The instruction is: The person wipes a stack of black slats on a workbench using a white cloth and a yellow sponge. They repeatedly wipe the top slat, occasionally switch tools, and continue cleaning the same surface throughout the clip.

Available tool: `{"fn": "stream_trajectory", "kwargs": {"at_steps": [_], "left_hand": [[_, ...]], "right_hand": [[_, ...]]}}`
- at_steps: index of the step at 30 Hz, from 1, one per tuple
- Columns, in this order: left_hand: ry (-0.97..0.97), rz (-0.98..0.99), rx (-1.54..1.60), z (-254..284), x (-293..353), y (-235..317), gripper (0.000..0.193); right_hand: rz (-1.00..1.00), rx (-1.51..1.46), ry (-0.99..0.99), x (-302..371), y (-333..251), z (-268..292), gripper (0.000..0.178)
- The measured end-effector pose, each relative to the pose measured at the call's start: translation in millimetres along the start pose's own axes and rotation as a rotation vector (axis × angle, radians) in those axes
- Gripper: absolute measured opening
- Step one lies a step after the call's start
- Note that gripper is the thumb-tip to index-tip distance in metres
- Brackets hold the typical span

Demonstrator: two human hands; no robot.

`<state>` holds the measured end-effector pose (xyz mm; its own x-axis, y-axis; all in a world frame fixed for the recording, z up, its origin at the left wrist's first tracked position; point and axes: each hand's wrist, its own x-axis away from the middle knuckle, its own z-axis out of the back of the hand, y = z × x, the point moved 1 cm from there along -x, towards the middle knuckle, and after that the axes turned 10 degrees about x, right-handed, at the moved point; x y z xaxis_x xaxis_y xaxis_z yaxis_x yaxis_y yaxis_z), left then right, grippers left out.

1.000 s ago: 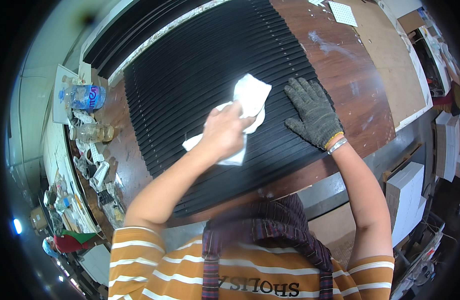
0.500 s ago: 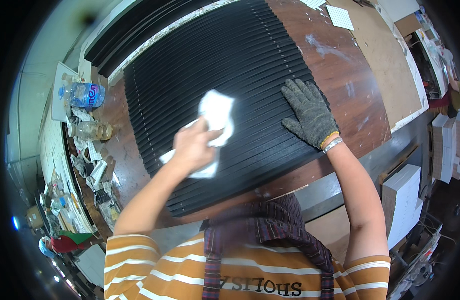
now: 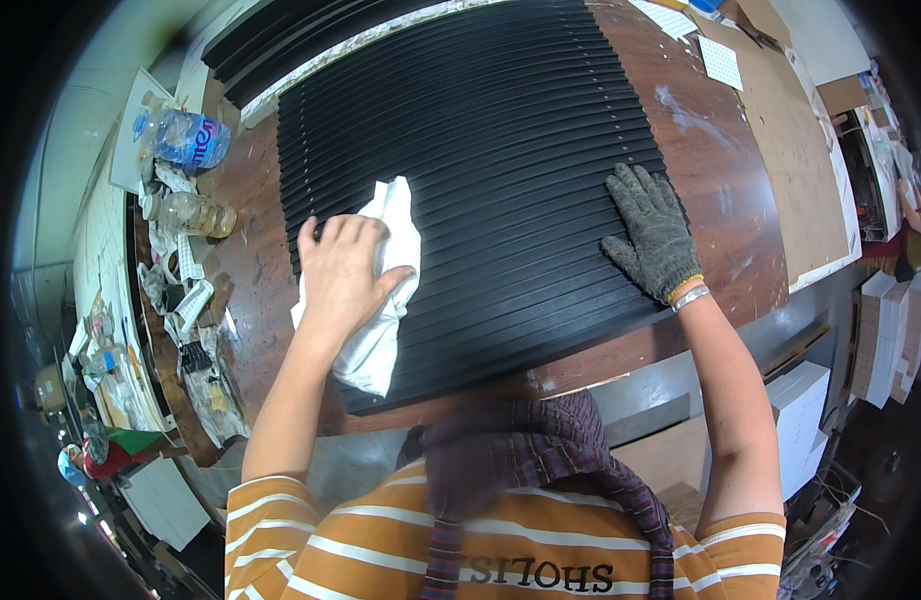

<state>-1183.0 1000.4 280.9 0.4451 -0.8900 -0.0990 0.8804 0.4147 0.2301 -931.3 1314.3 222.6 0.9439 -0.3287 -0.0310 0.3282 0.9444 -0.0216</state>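
Observation:
A black panel of narrow parallel slats [image 3: 501, 250] lies flat on the brown table. My bare left hand [image 3: 343, 270] rests palm down on a white cloth [image 3: 386, 335] at the panel's left part, its fingers curled over the cloth and the thumb out to the right. Some of the cloth is hidden beneath that hand. On the panel's right edge, my right hand [image 3: 653, 235] lies flat in a dark grey knitted glove, fingers stretched and slightly apart, with nothing in it.
Black strips [image 3: 281, 50] lie beyond the panel. At the left stand a plastic bottle [image 3: 191, 138] and a jar [image 3: 196, 214], near crumpled rags [image 3: 196, 350]. A white perforated piece [image 3: 720, 63] sits on a tan board [image 3: 791, 150] at the right. Stacked white boards [image 3: 801, 400] stand lower right.
My left hand has moved left with the cloth, from the panel's middle to its left part, and its fingers now spread more. My gloved right hand stays on the right edge; the view has shifted slightly.

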Motion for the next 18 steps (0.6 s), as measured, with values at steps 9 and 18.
{"fn": "stream_trajectory", "kwargs": {"at_steps": [9,18], "left_hand": [[0.186,-0.14,0.838,-25.6,-57.6,69.5,0.033],[0.102,-0.266,0.308,-79.6,-37.2,81.2,0.04]], "right_hand": [[-0.008,-0.009,-0.003,-0.3,-1.6,1.1,0.08],[0.012,-0.044,0.027,1.8,3.2,-1.8,0.081]]}}
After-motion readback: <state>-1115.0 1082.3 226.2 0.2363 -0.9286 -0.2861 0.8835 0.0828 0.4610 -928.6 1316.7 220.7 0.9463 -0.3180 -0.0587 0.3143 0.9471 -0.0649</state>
